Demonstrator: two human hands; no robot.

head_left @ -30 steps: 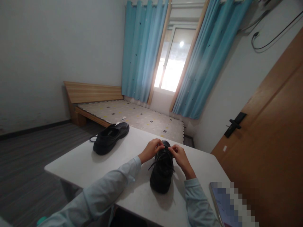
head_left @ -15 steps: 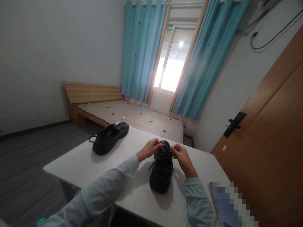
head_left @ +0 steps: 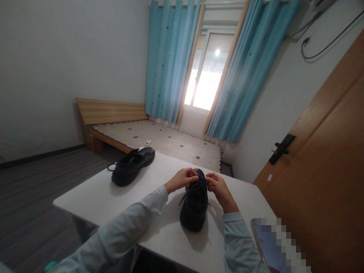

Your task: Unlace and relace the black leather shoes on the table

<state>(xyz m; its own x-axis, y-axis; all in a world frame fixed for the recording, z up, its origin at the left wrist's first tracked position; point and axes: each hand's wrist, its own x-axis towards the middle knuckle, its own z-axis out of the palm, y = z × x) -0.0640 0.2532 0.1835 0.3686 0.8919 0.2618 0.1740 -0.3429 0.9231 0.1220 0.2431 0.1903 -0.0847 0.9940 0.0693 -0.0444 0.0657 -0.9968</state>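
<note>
A black lace-up shoe (head_left: pixel 194 206) stands on the white table (head_left: pixel 108 197) right in front of me, heel toward me. My left hand (head_left: pixel 181 179) pinches a black lace at the shoe's left side near the toe end. My right hand (head_left: pixel 218 188) pinches the lace on the right side. Both hands sit close together over the laces. A second black shoe (head_left: pixel 131 166) lies at the table's far left, with a loose lace hanging off its heel end.
A blurred flat device (head_left: pixel 277 246) lies at the table's near right corner. Behind the table is a low wooden bed (head_left: pixel 153 138) with a small remote on it. Blue curtains (head_left: pixel 170 60) frame a bright window. A wooden door (head_left: pixel 327 159) stands at the right.
My hands shifted slightly along the laces and stay pinched on them. The shoes have not moved.
</note>
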